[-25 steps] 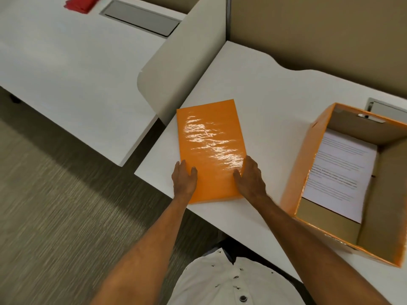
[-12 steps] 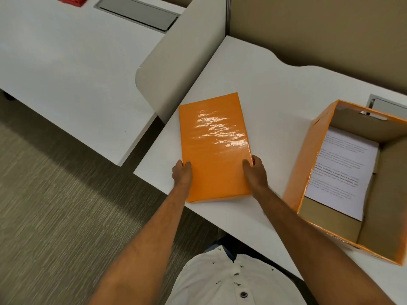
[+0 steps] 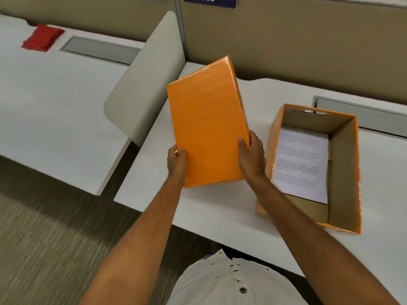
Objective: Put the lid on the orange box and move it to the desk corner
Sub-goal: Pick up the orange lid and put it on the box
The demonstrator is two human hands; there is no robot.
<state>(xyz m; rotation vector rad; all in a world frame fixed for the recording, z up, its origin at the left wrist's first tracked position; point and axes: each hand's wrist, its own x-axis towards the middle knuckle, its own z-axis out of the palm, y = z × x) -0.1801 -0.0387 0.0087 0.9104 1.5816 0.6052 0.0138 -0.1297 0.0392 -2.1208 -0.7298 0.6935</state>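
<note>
Lid is up off the desk, tilted, its far end raised toward 12 o'clock. My left hand grips its left edge, my right hand its right edge, thumbs on top. Box sits open at 3 o'clock of the lid, paper lying inside.

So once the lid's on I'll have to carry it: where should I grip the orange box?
Probably the two long side walls of the orange box, one hand from each side. It is a long rectangle lying end-on to you, so those walls face your hands.
</note>
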